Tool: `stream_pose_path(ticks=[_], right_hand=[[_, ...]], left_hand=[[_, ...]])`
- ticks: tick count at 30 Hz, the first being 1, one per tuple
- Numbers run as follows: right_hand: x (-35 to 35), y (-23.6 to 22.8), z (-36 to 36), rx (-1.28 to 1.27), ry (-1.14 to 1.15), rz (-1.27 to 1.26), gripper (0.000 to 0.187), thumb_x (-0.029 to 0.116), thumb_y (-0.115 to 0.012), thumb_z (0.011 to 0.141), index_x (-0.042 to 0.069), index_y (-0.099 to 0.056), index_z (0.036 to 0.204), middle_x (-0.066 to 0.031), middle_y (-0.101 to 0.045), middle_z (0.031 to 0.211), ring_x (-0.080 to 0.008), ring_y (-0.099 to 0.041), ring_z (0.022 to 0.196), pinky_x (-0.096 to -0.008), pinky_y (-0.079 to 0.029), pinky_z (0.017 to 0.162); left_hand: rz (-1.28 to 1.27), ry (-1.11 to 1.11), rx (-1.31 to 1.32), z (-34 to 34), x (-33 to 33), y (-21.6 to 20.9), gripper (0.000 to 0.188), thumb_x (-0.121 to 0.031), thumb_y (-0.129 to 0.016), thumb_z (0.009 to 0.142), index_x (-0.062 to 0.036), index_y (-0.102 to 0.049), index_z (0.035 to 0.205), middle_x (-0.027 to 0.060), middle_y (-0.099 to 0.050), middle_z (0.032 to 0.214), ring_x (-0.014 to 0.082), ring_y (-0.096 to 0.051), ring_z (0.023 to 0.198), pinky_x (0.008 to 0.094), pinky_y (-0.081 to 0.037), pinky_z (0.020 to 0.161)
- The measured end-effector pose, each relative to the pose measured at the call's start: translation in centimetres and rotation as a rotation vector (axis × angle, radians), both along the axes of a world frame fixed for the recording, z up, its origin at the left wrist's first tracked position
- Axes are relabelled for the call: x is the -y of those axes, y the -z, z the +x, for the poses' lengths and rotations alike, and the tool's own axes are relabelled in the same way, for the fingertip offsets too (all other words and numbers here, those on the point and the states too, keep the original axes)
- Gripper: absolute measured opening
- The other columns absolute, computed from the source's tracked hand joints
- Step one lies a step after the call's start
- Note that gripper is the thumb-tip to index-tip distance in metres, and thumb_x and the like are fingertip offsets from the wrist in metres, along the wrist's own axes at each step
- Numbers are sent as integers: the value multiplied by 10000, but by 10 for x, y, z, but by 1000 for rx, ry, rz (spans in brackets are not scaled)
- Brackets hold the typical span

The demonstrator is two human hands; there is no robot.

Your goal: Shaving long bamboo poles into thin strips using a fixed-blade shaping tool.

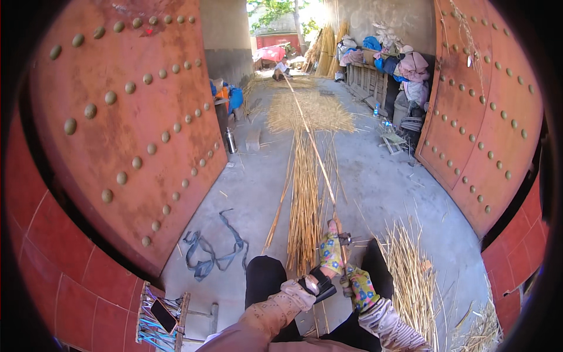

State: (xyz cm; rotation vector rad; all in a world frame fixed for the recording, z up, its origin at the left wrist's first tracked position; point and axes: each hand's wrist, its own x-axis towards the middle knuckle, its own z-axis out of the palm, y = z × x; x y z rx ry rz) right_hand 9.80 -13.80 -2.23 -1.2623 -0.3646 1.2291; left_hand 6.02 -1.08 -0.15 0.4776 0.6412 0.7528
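A long pale reed stalk (317,154) runs from my hands far up the passage, over the other stalks. My left hand (331,251), in a green flowered glove, is closed round its near part. Beside those fingers sits a small dark tool (346,238), its exact kind unclear. Just below and to the right, my right hand (361,288), in a matching glove, is closed at the stalk's near end; its fingertips are partly hidden. Straight ahead on the floor lies a bundle of reed stalks (305,217), its near ends by my knees.
Studded red doors (135,117) (478,111) stand on both sides. Loose straw (410,276) lies right of my leg. A blue strap (202,267) lies left. A phone (163,315) rests on a corded stool (153,337). Far off, a person (282,68) crouches near heaped bags (413,66).
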Motion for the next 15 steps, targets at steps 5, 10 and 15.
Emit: stream_pose_path(ticks=[5, 10, 15], right_hand=[[59, 24, 23, 102, -211, 192, 188, 245, -515, 907, 69, -569, 872, -18, -486, 594, -77, -419, 432, -224, -264, 358], [190, 88, 55, -689, -444, 186, 309, 261, -504, 918, -28, -517, 1026, -49, -494, 736, -103, -428, 470, -237, -338, 391], [219, 47, 79, -381, -407, -170, 330, 292, -481, 928, -20, -531, 1022, -29, -471, 669, -97, -402, 451, -238, -323, 387]], left_hand=[[53, -146, 54, 26, -22, -14, 443, -578, -569, 794, -152, -531, 680, -25, -511, 583, 92, -461, 456, 233, -347, 386], [59, -362, 226, 37, -70, -10, 445, -572, -574, 793, -148, -527, 667, -25, -502, 566, 93, -454, 430, 230, -332, 365], [3, -106, 126, 50, -38, 14, 498, -660, -469, 802, -174, -484, 694, -44, -411, 580, 114, -389, 474, 250, -321, 406]])
